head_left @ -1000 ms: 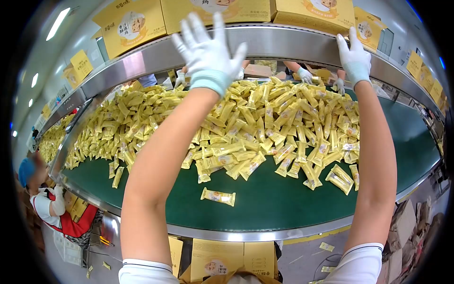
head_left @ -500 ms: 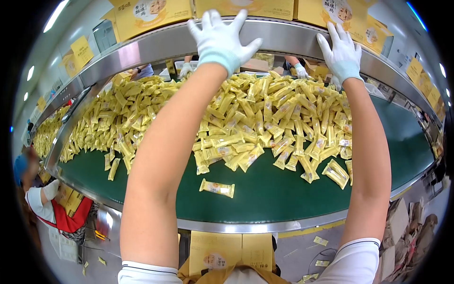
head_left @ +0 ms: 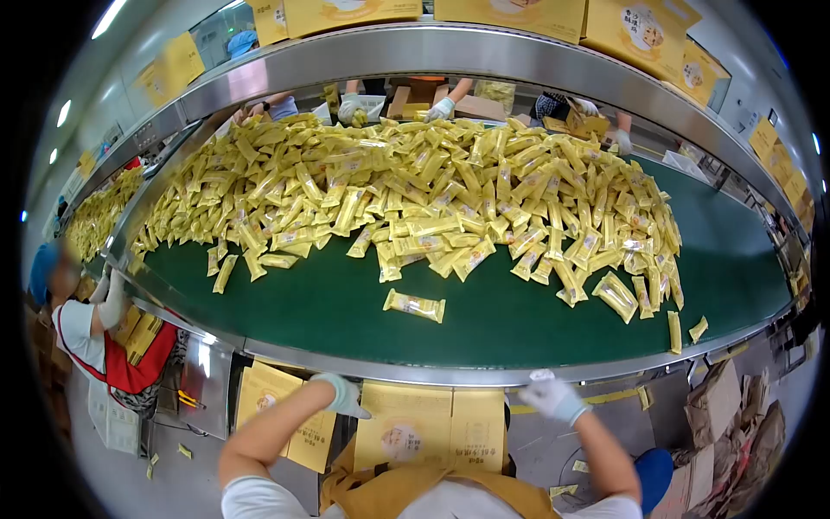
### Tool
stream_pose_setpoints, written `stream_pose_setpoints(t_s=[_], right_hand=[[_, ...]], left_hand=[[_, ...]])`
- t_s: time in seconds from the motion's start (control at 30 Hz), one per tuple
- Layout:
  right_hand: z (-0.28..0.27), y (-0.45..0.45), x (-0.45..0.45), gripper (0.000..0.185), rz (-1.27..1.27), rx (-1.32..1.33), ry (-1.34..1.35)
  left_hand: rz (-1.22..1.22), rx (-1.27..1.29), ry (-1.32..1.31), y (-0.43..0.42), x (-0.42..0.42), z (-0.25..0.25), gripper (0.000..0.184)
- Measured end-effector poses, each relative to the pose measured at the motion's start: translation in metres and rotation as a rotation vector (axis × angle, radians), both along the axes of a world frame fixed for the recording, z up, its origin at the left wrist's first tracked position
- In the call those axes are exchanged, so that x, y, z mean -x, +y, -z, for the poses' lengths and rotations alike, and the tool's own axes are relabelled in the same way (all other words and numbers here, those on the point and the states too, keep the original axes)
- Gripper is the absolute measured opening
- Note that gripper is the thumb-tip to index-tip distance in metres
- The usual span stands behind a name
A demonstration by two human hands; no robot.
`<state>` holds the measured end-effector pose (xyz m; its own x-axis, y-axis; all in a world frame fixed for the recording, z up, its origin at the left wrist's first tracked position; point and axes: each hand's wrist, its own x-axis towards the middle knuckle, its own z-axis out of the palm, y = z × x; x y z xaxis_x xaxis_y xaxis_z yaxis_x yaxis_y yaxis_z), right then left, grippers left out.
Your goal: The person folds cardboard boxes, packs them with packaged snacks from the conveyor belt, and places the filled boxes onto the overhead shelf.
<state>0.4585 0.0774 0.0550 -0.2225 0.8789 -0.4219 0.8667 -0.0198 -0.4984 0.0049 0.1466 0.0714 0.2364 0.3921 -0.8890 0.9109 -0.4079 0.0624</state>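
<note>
My left hand (head_left: 342, 396), in a white glove, is low in front of me at the left edge of an upright yellow carton (head_left: 405, 432). Its fingers point to the right and down, and I see nothing in them. My right hand (head_left: 553, 396), also gloved, is blurred beside the belt's near metal rim, right of the carton; its fingers look loosely apart with nothing in them. Beyond both hands, the green conveyor belt (head_left: 328, 324) carries a big heap of yellow wrapped snack bars (head_left: 432, 190). One single bar (head_left: 414, 305) lies apart, nearer to me.
A metal shelf (head_left: 363, 59) arches above the belt with yellow cartons (head_left: 510, 17) on it. Another carton (head_left: 290, 415) stands left of mine. A co-worker in a red apron (head_left: 143, 363) is at the left. Other gloved hands (head_left: 441, 109) show across the belt. Brown cardboard (head_left: 713, 402) lies at right.
Both my hands have left the overhead shelf and come down toward me to the belt's near side. More of the belt and heap shows, and the view has shifted.
</note>
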Motion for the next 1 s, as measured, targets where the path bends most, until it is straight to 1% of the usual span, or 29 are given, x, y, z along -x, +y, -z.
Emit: stream_pose_setpoints(t_s=[0.03, 0.1, 0.13, 0.17, 0.2, 0.23, 0.27, 0.3, 0.33, 0.37, 0.4, 0.47, 0.53, 0.57, 0.63, 0.67, 0.77, 0.8, 0.87, 0.9, 0.97, 1.0], right_hand=[[0.049, -0.024, 0.0, 0.054, 0.041, 0.046, 0.035], [0.089, -0.065, 0.025, 0.059, 0.367, 0.032, 0.117], [0.106, -0.084, 0.041, 0.062, 0.518, 0.039, 0.154], [0.133, -0.091, 0.057, 0.06, 0.618, -0.064, 0.397], [0.171, -0.086, 0.069, 0.054, 0.8, -0.079, 0.533], [0.199, -0.076, 0.083, 0.047, 0.918, -0.06, 0.663], [0.198, -0.074, 0.084, 0.044, 0.918, -0.075, 0.671], [0.193, -0.077, 0.083, 0.041, 0.927, -0.073, 0.675], [0.181, -0.087, 0.089, 0.04, 0.962, -0.032, 0.704], [0.188, -0.099, 0.083, 0.039, 0.976, 0.019, 0.751], [0.189, -0.096, 0.078, 0.042, 0.974, 0.057, 0.755], [0.194, -0.112, 0.074, 0.047, 1.013, 0.114, 0.772], [0.204, -0.117, 0.073, 0.053, 1.082, 0.111, 0.814], [0.211, -0.118, 0.07, 0.054, 1.068, 0.11, 0.803], [0.22, -0.117, 0.062, 0.058, 1.05, 0.101, 0.777], [0.222, -0.117, 0.061, 0.054, 1.051, 0.08, 0.757], [0.207, -0.113, 0.067, 0.045, 1.039, 0.127, 0.737], [0.203, -0.113, 0.07, 0.042, 1.048, 0.111, 0.742], [0.195, -0.112, 0.076, 0.036, 1.058, 0.076, 0.752], [0.197, -0.111, 0.077, 0.034, 1.068, 0.048, 0.757], [0.202, -0.113, 0.079, 0.032, 1.097, -0.004, 0.768], [0.203, -0.113, 0.079, 0.033, 1.076, 0.014, 0.75]], left_hand=[[-0.163, -0.043, -0.055, -0.019, 0.017, 0.036, 0.091], [-0.619, -0.247, -0.135, -0.06, 0.03, 0.098, 0.097], [-0.764, -0.273, -0.312, -0.08, 0.028, 0.111, 0.096], [-0.974, -0.294, -0.529, -0.105, 0.033, 0.174, 0.091], [-1.095, -0.365, -0.58, -0.12, 0.004, 0.125, 0.089], [-1.24, -0.604, -0.726, -0.134, -0.014, 0.14, 0.087], [-1.273, -0.564, -0.776, -0.135, -0.006, 0.147, 0.083], [-1.256, -0.656, -0.716, -0.148, 0.002, 0.16, 0.073], [-1.483, -0.69, -0.982, -0.162, 0.017, 0.166, 0.064], [-1.63, -0.826, -0.993, -0.185, 0.037, 0.178, 0.06], [-1.591, -1.119, -0.759, -0.192, 0.062, 0.198, 0.06], [-1.774, -1.409, -0.426, -0.225, 0.1, 0.179, 0.063], [-2.095, -1.501, -0.082, -0.249, 0.138, 0.217, 0.067], [-2.242, -1.533, 0.1, -0.255, 0.155, 0.234, 0.068], [-2.769, -1.017, -0.341, -0.264, 0.178, 0.244, 0.073], [-2.963, -0.692, -0.577, -0.265, 0.186, 0.249, 0.075], [-2.811, -0.696, -0.746, -0.248, 0.19, 0.27, 0.08], [-2.9, -0.727, -0.763, -0.238, 0.184, 0.264, 0.081], [-2.993, -0.639, -0.767, -0.242, 0.205, 0.297, 0.079], [-3.037, -0.595, -0.773, -0.241, 0.21, 0.299, 0.077], [-3.005, -0.421, -1.076, -0.249, 0.214, 0.303, 0.075], [-2.974, -0.33, -1.218, -0.25, 0.214, 0.298, 0.074]])
